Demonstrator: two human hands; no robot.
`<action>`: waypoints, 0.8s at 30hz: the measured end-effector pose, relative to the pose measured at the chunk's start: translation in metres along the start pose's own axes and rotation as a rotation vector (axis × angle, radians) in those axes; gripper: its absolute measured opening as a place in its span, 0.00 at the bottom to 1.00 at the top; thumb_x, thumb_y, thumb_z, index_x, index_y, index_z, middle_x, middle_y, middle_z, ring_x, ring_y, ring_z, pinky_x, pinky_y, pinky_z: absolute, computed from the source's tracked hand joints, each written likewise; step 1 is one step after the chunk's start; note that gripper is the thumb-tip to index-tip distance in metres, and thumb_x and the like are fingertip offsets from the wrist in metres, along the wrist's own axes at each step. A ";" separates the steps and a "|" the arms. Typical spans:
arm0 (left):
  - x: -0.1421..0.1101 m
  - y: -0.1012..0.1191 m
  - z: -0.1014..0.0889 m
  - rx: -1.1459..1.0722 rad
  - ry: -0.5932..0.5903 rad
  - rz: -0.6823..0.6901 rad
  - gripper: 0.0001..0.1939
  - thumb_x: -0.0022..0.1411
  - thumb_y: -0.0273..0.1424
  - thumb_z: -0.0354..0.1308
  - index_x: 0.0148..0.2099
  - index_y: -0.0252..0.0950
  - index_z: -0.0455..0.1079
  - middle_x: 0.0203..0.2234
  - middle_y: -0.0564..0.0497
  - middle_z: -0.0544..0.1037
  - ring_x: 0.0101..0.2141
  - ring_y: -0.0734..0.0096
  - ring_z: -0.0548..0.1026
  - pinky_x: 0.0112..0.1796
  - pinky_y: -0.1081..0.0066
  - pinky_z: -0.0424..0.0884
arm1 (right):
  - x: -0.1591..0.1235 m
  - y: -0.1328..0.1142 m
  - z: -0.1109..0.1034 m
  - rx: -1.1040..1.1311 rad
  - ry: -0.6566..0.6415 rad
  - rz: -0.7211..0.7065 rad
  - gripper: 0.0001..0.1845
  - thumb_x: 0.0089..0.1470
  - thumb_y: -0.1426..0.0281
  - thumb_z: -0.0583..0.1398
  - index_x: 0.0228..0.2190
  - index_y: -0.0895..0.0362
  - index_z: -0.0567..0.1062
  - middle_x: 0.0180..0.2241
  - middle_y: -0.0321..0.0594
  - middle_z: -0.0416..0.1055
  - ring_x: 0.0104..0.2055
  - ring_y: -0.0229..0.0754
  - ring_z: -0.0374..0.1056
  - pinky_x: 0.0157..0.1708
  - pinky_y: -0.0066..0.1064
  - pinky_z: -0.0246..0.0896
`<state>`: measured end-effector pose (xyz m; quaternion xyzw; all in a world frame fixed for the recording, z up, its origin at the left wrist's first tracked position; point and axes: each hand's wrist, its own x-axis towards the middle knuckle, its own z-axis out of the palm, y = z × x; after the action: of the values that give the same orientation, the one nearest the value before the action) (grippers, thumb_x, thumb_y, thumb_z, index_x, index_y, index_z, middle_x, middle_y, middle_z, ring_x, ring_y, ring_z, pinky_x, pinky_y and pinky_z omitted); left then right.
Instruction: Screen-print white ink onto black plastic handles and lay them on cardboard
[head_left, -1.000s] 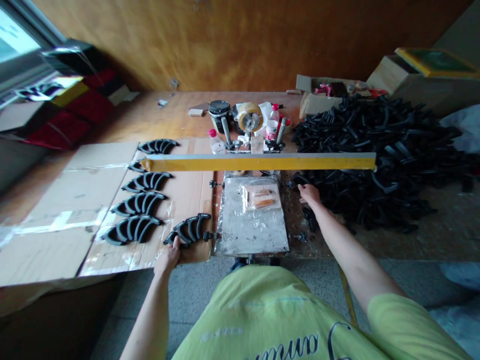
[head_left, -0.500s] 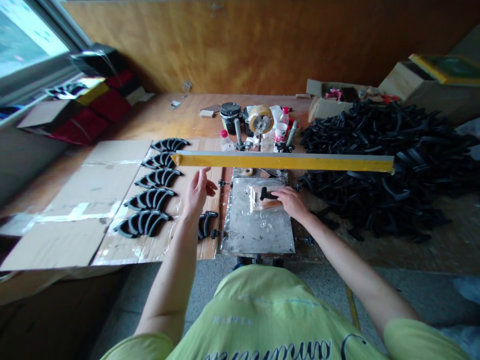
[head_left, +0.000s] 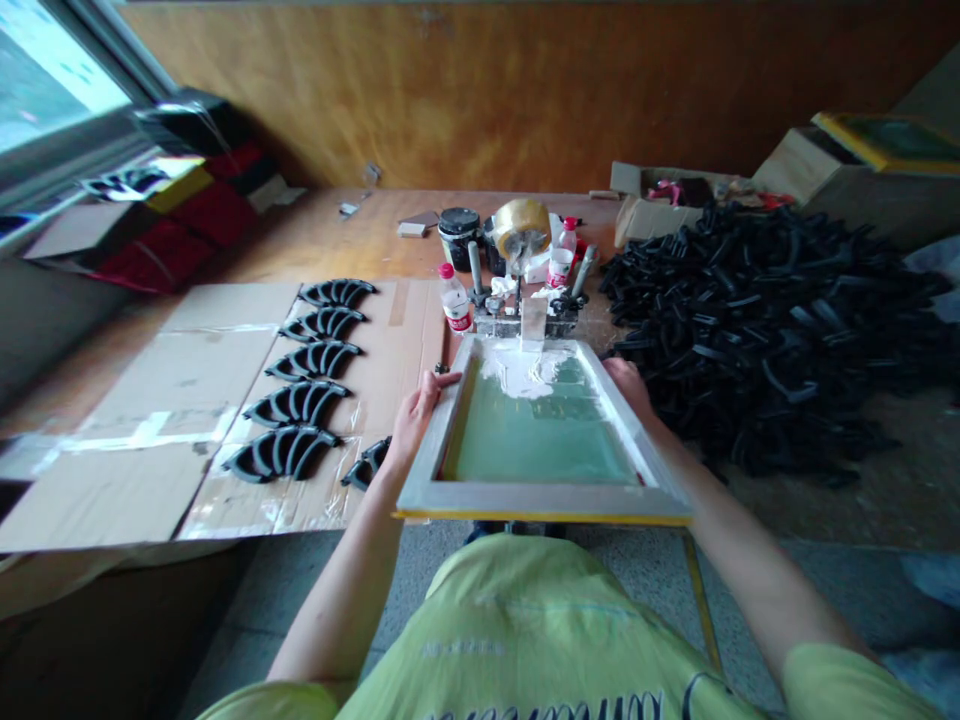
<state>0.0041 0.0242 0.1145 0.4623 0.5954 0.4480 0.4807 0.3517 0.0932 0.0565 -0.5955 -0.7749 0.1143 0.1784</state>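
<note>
A screen printing frame [head_left: 540, 498] with green mesh [head_left: 536, 440] lies lowered in front of me. White ink [head_left: 529, 372] is smeared over the far part of the mesh. A pale scraper [head_left: 533, 322] leans at its far edge. My left hand [head_left: 415, 415] is closed on the left rim, its index finger laid along the edge. On the opposite side my right hand [head_left: 630, 388] grips the right rim, with its fingers partly hidden. The metal plate and the black piece under the frame are hidden.
Rows of curved black handles [head_left: 281, 452] lie on cardboard [head_left: 217, 400] at left. A large heap of black parts [head_left: 780, 340] fills the right side. Behind the frame stand clamps [head_left: 581, 270], a tape roll [head_left: 521, 228], a bottle [head_left: 454, 300] and a black tub [head_left: 459, 238].
The frame has swung down from its raised, edge-on position over the plate. My right hand has left the black piece for the right rim; my left hand has taken the left rim.
</note>
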 end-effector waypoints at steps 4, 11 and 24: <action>-0.009 -0.057 0.005 0.054 0.020 -0.065 0.33 0.60 0.52 0.54 0.60 0.37 0.69 0.40 0.47 0.79 0.39 0.63 0.76 0.37 0.70 0.70 | 0.043 -0.020 -0.012 0.013 0.272 -0.051 0.28 0.56 0.72 0.57 0.59 0.58 0.65 0.58 0.51 0.63 0.60 0.54 0.58 0.59 0.47 0.56; 0.000 -0.106 0.013 0.113 -0.008 -0.117 0.35 0.60 0.49 0.56 0.66 0.42 0.61 0.34 0.51 0.79 0.33 0.69 0.75 0.33 0.73 0.69 | 0.082 -0.092 0.016 -0.166 -0.117 -0.213 0.11 0.56 0.74 0.58 0.42 0.60 0.74 0.41 0.50 0.75 0.44 0.50 0.69 0.44 0.37 0.62; -0.001 -0.106 0.012 0.062 -0.014 -0.139 0.35 0.59 0.50 0.57 0.64 0.39 0.63 0.36 0.49 0.80 0.36 0.66 0.76 0.35 0.71 0.70 | 0.014 -0.103 0.012 -0.150 -0.175 -0.518 0.04 0.56 0.74 0.58 0.33 0.57 0.74 0.34 0.42 0.73 0.39 0.45 0.67 0.35 0.31 0.57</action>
<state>0.0035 0.0058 0.0090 0.4375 0.6363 0.3916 0.5003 0.2528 0.0796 0.0881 -0.3769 -0.9201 0.0583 0.0898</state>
